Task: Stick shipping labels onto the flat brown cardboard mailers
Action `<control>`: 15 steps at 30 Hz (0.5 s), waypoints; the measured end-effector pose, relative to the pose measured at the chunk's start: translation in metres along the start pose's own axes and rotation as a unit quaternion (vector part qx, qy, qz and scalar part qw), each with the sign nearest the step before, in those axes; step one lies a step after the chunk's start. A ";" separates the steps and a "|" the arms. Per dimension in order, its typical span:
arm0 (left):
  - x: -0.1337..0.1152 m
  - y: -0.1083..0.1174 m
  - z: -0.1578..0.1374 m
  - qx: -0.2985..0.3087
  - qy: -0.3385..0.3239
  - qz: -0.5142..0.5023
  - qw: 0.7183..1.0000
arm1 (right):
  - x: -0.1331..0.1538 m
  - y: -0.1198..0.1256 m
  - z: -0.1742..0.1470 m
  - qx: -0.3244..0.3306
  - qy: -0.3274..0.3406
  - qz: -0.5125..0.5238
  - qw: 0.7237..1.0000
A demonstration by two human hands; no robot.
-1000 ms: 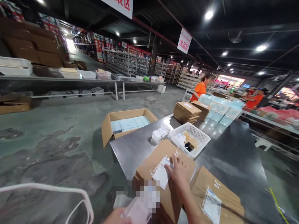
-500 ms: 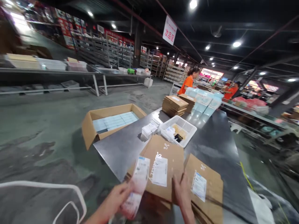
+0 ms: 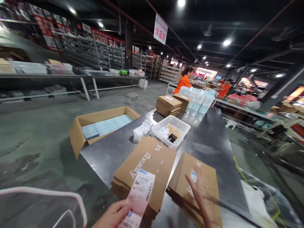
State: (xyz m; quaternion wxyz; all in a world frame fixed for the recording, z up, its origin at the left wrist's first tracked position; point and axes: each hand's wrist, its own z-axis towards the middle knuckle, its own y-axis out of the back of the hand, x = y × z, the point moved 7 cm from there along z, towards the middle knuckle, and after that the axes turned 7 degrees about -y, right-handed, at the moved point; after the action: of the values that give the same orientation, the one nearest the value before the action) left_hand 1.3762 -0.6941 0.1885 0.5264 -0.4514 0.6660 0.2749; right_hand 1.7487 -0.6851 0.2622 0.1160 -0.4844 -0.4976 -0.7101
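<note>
The left hand point(image 3: 114, 216) pinches a label strip point(image 3: 139, 198) between thumb and fingers at its lower end; the strip's long axis runs up and slightly right from the hand, and its upper end lies over the near edge of the left stack point(image 3: 147, 172) of flat brown mailers, just below the white print on the top one. The right hand point(image 3: 201, 193) lies flat, fingers spread and gripping nothing, on the right stack point(image 3: 187, 177), where a small label already sits under its fingertips. The two stacks sit side by side on the dark table point(image 3: 213, 139), nearly touching, so the bare top mailer lies directly ahead of the left hand, and the right hand is one stack over. Beyond them stand a white basket point(image 3: 171, 131), small white boxes point(image 3: 142, 130) and, off the table's left edge, an open carton point(image 3: 102, 126)
</note>
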 end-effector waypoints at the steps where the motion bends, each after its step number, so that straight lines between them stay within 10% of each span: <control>1: -0.003 -0.001 -0.004 0.002 -0.003 0.016 1.000 | 0.028 -0.029 -0.007 0.065 0.030 0.041 0.997; 6: -0.014 0.016 -0.020 0.003 -0.033 0.018 0.999 | 0.124 -0.145 -0.076 0.408 0.043 0.176 0.895; 10: -0.048 0.035 -0.012 -0.086 -0.120 -0.040 0.988 | 0.124 -0.166 -0.105 0.410 0.029 0.176 0.894; 15: -0.073 0.031 0.018 -0.175 -0.061 0.069 0.980 | 0.114 -0.173 -0.097 0.309 0.117 0.115 0.937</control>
State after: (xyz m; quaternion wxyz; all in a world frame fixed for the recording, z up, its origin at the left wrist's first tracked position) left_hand 1.3597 -0.6420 0.2492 0.4585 -0.4723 0.6039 0.4495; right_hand 1.5244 -0.6456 0.2473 0.3978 -0.3923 -0.6165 -0.5548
